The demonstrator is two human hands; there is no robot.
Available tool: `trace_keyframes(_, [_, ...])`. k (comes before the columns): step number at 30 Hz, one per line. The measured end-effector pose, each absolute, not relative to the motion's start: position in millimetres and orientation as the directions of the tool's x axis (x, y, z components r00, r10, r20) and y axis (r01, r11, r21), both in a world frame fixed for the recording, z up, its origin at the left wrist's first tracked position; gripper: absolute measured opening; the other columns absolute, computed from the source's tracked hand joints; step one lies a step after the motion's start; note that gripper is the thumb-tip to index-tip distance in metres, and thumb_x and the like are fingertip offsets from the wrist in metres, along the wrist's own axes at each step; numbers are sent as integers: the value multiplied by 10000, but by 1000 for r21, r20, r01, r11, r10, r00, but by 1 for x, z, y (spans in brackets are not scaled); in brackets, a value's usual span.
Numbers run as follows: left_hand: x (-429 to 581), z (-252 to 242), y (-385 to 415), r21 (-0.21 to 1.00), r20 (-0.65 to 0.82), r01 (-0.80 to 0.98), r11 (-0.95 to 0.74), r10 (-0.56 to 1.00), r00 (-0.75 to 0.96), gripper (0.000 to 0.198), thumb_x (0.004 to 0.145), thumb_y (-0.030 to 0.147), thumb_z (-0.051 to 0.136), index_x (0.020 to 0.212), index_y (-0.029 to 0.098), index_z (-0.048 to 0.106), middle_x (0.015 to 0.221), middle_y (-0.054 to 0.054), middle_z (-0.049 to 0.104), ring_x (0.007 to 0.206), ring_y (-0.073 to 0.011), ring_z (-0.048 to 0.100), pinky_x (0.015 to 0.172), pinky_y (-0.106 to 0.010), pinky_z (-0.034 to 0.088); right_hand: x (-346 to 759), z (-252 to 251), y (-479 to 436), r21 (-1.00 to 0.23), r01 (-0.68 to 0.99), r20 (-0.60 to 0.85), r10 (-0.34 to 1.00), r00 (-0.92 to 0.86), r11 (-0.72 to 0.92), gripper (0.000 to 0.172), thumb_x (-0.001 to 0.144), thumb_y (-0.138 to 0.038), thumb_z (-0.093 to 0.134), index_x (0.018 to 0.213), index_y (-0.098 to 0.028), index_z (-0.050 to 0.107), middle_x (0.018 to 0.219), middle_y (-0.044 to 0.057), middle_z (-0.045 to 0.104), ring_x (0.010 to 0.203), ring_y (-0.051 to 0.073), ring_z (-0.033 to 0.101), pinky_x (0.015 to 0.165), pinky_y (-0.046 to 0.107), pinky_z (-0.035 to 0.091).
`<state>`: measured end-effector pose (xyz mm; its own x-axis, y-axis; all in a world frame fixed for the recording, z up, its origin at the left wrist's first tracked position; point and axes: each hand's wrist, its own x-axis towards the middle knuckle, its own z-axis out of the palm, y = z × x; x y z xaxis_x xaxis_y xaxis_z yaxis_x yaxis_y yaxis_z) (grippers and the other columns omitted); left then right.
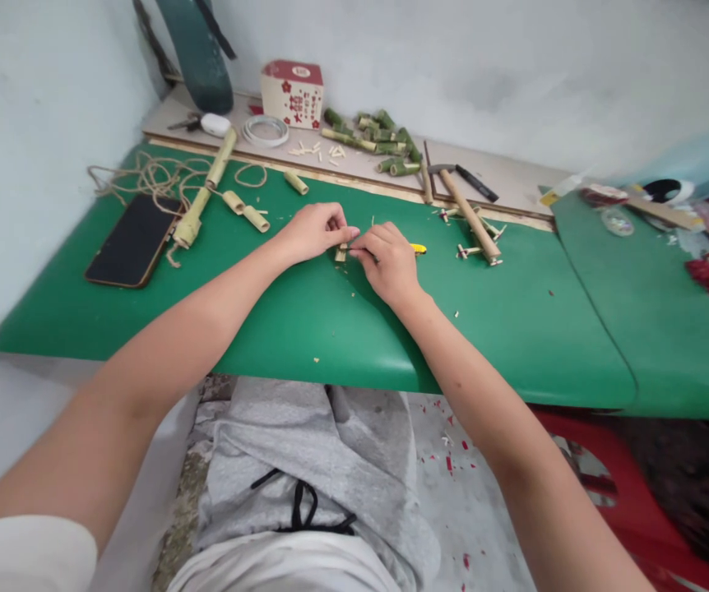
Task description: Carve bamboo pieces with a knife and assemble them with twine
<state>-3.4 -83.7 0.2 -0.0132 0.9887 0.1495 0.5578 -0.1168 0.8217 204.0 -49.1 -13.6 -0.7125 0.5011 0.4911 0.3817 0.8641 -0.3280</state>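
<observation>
Both hands meet over the green mat (502, 329). My left hand (318, 230) is closed, its thumb and fingers pinching a small pale bamboo piece (341, 254) against the mat. From behind my right hand (390, 261) sticks out the yellow end of a utility knife (418, 249). My right fingers are wrapped round this knife, its thin dark front part reaching the bamboo piece. Most of the knife is hidden by the hand. Tiny shavings lie around the bamboo.
To the left lie a phone (133, 241), twine (154, 177) and a long bamboo tube (203, 197). A hammer (469, 215) rests at the right, over small stick pieces. Green bamboo sections (385, 136) and a red-and-white box (293, 94) stand along the wall.
</observation>
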Motion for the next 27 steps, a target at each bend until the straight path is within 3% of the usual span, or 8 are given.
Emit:
trace_keyframes(11, [1, -2, -81, 749, 157, 660, -55, 983, -96, 228, 861, 365, 800, 763, 199, 678, 748, -29, 694, 730, -186, 584, 731, -326, 409, 199, -2, -43, -385, 388, 416, 533, -736, 837, 198, 1014, -221, 571, 882, -226, 719, 895, 71, 709, 905, 267, 556, 834, 420, 431])
trace_keyframes(21, [0, -5, -81, 726, 180, 684, -67, 979, -96, 162, 851, 335, 766, 796, 195, 704, 779, -31, 735, 721, -177, 598, 691, -309, 415, 196, 9, -40, -421, 488, 265, 618, -740, 764, 90, 954, -199, 700, 890, -246, 742, 934, 32, 765, 937, 261, 615, 765, 369, 408])
trace_keyframes(27, [-1, -6, -81, 759, 150, 647, -73, 987, -64, 214, 879, 396, 734, 848, 187, 700, 765, -18, 721, 692, -159, 590, 666, -293, 420, 199, 3, -53, -305, 474, 372, 561, -739, 826, 145, 1036, -229, 604, 977, -214, 735, 982, 86, 754, 961, 281, 587, 817, 401, 421])
